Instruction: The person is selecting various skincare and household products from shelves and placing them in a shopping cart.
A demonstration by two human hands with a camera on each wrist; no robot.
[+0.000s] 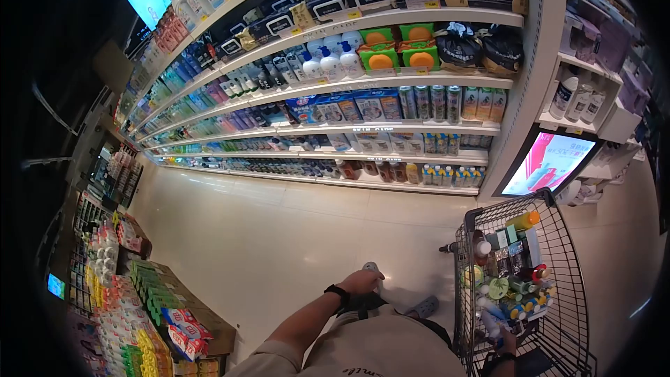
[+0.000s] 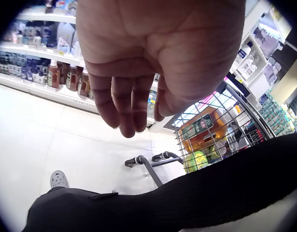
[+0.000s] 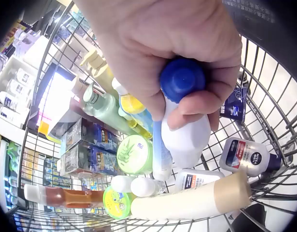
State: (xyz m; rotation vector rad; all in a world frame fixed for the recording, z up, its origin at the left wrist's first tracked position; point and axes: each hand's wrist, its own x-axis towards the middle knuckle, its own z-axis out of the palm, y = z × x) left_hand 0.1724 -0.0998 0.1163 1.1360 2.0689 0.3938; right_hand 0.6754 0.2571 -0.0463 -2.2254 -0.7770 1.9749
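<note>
Right wrist view is giving the best look at the grip: the right hand (image 3: 153, 38) is curling its thumb and fingers round the blue cap (image 3: 183, 79) and neck of a white bottle (image 3: 187, 140). That bottle is sitting inside the wire shopping cart (image 1: 576, 279), cap facing the camera, though I can't tell if its base is touching anything. From the head view, the right hand is showing only partly, low in the cart, so the grip isn't readable there.

Left wrist view is covering the left hand (image 2: 148, 53), which is hanging loosely with fingers slightly bent, holding nothing. Only the head view is showing the black wristband (image 1: 338, 294) on that arm.

Around the white bottle, the right wrist view is picking out a round green tub (image 3: 135, 154), a pale green pump bottle (image 3: 107, 111), a cream tube (image 3: 172, 204) and a NIVEA MEN bottle (image 3: 245, 157). Left wrist view is catching the cart's wheels (image 2: 134, 162) instead.

Further out, the head view is taking in long shelves (image 1: 314, 135) marked SKIN CARE, with a lit screen (image 1: 548, 162) standing at their right end.
</note>
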